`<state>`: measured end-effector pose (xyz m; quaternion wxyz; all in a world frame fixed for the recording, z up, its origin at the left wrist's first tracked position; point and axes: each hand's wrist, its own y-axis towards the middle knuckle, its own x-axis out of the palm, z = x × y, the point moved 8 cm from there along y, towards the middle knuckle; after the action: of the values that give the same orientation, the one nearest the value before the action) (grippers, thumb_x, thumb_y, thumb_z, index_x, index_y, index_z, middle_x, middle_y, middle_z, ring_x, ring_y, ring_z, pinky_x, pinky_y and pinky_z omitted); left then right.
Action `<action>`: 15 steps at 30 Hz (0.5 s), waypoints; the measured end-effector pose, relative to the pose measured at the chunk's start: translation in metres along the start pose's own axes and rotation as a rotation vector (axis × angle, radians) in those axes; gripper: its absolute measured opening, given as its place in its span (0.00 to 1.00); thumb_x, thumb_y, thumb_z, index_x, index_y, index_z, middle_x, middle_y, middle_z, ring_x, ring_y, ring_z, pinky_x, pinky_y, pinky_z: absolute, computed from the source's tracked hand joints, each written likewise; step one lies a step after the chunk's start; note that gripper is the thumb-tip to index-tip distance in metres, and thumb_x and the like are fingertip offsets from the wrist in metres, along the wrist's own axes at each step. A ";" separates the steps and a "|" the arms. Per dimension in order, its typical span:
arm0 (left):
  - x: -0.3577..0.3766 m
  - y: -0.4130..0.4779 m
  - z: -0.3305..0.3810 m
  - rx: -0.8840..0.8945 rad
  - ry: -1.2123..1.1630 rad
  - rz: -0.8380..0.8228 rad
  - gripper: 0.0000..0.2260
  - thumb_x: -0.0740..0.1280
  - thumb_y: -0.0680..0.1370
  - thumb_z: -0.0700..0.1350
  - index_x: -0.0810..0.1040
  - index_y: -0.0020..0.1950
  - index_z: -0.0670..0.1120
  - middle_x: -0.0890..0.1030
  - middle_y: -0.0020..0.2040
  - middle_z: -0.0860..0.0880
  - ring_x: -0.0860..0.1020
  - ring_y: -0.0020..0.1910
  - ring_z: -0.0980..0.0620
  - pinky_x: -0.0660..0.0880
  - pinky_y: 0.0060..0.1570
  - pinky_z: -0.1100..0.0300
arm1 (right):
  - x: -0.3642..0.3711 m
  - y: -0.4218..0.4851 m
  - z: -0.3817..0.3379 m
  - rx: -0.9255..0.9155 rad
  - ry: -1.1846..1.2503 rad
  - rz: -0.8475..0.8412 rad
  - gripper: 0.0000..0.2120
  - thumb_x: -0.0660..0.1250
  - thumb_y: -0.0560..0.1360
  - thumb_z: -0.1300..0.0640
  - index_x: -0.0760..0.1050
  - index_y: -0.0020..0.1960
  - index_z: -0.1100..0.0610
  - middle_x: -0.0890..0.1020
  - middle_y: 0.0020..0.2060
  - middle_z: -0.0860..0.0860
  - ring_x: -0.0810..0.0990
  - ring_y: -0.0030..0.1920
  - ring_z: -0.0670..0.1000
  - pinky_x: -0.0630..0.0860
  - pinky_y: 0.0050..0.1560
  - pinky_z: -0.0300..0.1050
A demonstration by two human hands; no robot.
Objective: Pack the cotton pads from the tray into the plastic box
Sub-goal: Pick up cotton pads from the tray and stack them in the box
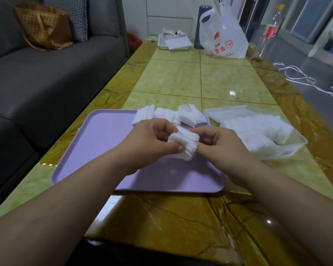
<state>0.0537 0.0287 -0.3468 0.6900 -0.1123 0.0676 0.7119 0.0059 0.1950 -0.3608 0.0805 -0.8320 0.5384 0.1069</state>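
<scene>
White cotton pads, small fanned stack (184, 144), pinched btwn our left hand (152, 140) and right hand (219, 144), both closed on it, held above lilac tray (104, 143). More loose pads (167, 116) lie at tray's far edge, just beyond our hands. Clear plastic box (288, 148), already approx. full of pads, sits just right of right hand on green marble table (181, 77).

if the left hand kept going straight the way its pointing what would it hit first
Most likely the right hand: the left hand points rightward, and both grip one stack of cotton pads between them above the purple tray. Past that lies the plastic box, though depth is unclear.
</scene>
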 end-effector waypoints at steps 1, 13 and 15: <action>-0.002 0.000 0.000 0.005 0.010 0.020 0.12 0.78 0.72 0.33 0.81 0.52 0.39 0.88 0.44 0.46 0.85 0.42 0.53 0.80 0.46 0.60 | 0.002 0.000 -0.001 -0.003 0.011 -0.014 0.15 0.71 0.77 0.69 0.85 0.53 0.50 0.90 0.46 0.48 0.88 0.52 0.47 0.82 0.59 0.49; -0.007 0.003 -0.012 -0.053 0.084 0.092 0.12 0.82 0.70 0.43 0.80 0.41 0.46 0.78 0.32 0.53 0.72 0.28 0.59 0.67 0.28 0.67 | 0.015 -0.005 -0.002 0.059 0.191 -0.169 0.20 0.78 0.70 0.69 0.83 0.59 0.56 0.88 0.52 0.58 0.87 0.56 0.54 0.82 0.61 0.51; -0.009 0.005 -0.012 -0.035 0.146 0.115 0.14 0.83 0.69 0.45 0.79 0.43 0.46 0.77 0.32 0.54 0.71 0.28 0.60 0.66 0.28 0.68 | 0.010 -0.003 0.001 0.021 0.046 -0.080 0.20 0.78 0.70 0.69 0.81 0.59 0.56 0.88 0.49 0.55 0.87 0.53 0.53 0.83 0.57 0.46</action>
<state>0.0495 0.0168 -0.3563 0.6393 -0.1720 0.1117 0.7411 0.0126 0.1880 -0.3642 0.0811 -0.8542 0.5075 0.0787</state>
